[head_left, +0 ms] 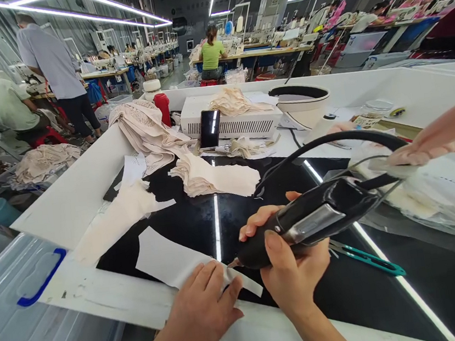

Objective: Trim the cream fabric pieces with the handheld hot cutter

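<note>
My left hand (pixel 205 306) lies with its fingers stretched out over a light grey-white fabric piece (pixel 159 259), pressing it against the black table surface. My right hand (pixel 291 265) is wrapped around a black corded handheld tool (pixel 312 218) with a silver plate on its side. The tool's thin metal tip points left and meets the fabric just beyond my left fingertips; whether it presses in I cannot tell. Close to my right wrist lie teal-handled thread snips (pixel 371 260). A pale cut fabric piece (pixel 117 220) rests farther left.
Stacked beige pieces (pixel 215 175) lie ahead, near a phone (pixel 209 128) leaning on a white vented box (pixel 230 123). Draped fabric (pixel 143 131) hangs at the back left. A thick black cable (pixel 331 138) arches above the table. Plastic-wrapped goods (pixel 443 205) sit right. Several people work beyond.
</note>
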### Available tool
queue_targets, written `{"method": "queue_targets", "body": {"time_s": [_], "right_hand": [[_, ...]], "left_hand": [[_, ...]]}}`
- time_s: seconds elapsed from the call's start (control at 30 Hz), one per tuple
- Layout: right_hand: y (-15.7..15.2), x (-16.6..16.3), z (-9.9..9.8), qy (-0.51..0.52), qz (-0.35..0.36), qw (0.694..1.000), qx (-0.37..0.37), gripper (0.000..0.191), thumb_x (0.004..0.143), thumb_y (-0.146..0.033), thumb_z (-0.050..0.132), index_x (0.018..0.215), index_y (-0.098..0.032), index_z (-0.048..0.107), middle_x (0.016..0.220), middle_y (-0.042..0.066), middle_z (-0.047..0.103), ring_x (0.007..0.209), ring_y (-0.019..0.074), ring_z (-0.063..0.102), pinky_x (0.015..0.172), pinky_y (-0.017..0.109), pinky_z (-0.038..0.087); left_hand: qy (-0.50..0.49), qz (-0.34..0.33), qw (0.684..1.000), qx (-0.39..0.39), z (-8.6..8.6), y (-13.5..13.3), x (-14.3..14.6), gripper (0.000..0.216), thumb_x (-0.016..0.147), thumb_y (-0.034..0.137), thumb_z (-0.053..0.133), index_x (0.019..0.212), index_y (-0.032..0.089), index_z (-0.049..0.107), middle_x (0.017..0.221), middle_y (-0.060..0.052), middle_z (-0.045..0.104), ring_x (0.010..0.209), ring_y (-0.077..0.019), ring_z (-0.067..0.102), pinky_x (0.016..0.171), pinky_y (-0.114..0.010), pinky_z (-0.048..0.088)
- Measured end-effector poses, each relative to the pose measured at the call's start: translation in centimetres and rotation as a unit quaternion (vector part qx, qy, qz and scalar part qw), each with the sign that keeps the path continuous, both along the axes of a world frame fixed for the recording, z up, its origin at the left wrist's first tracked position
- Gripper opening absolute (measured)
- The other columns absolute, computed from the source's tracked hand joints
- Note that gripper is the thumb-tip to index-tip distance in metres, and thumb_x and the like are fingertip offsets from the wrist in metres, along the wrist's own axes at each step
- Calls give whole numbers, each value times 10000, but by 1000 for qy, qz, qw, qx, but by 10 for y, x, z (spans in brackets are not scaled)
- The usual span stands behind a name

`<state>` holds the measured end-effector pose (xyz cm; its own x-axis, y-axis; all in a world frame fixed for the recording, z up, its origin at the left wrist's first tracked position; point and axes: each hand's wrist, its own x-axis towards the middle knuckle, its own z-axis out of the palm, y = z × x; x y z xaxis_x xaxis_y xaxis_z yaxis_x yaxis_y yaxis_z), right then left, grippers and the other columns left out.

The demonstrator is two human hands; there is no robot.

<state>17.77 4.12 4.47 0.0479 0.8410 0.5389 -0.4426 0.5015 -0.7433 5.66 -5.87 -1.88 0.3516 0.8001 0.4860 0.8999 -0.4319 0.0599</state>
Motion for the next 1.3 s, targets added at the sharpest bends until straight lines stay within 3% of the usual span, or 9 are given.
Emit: {"method": "queue_targets", "body": {"time_s": [0.17, 0.47, 0.8, 1.0, 1.13, 1.23, 1.3], "right_hand": [[-8, 2, 0, 4, 6, 1000, -7, 457, 880, -213, 767, 1286, -307, 578, 879, -20, 673, 671, 153, 644, 608, 329, 586], [-11, -1, 7, 8, 3, 1000, -19, 457, 862, -268, 788, 1264, -302, 573, 840, -25, 655, 648, 151, 629, 584, 326, 588], [-3, -9, 3, 1, 18, 1000, -12, 428, 886, -183, 720, 1270, -297, 568, 857, -30, 676, 646, 145, 644, 595, 323, 591], [-3, -14, 6, 16, 14, 1000, -12, 448, 843, -229, 764, 1242, -291, 569, 830, -37, 655, 628, 149, 634, 549, 320, 596], [-2, -17, 4, 3, 15, 1000, -15, 440, 856, -212, 754, 1242, -290, 556, 842, -32, 665, 630, 150, 645, 559, 329, 602], [0, -15, 7, 0, 16, 1000, -17, 421, 858, -224, 756, 1228, -287, 565, 835, -30, 671, 634, 154, 644, 556, 325, 597], [1, -12, 12, 7, 11, 1000, -23, 431, 837, -254, 785, 1214, -286, 578, 821, -31, 673, 625, 155, 637, 547, 321, 589]], "left_hand": [[-42, -5, 998, -44, 12, -6, -9, 327, 1041, 343, 591, 1276, 116, 591, 1161, -127, 688, 1075, -270, 685, 929, -394, 613], [-48, 4, 998, -37, 4, -11, -12, 483, 854, 341, 842, 1232, 144, 615, 1165, -125, 676, 1073, -312, 678, 937, -471, 623], [-65, 6, 997, -49, 1, -10, -9, 618, 728, 294, 945, 1220, 147, 602, 1175, -134, 656, 1089, -318, 674, 961, -489, 613], [-71, 11, 996, -49, -1, -10, -7, 691, 649, 288, 990, 1200, 143, 599, 1160, -134, 657, 1076, -328, 679, 961, -514, 612], [-71, 7, 996, -58, 2, -12, -6, 540, 801, 324, 889, 1210, 144, 586, 1185, -140, 666, 1111, -314, 676, 982, -508, 604], [-82, 0, 993, -85, 9, -12, -15, 341, 1008, 257, 631, 1313, 135, 539, 1245, -137, 678, 1174, -267, 662, 1033, -453, 582], [-94, -22, 990, -107, 14, -10, -27, 291, 1050, 134, 457, 1332, 138, 527, 1268, -110, 690, 1198, -210, 656, 1070, -383, 560]]}}
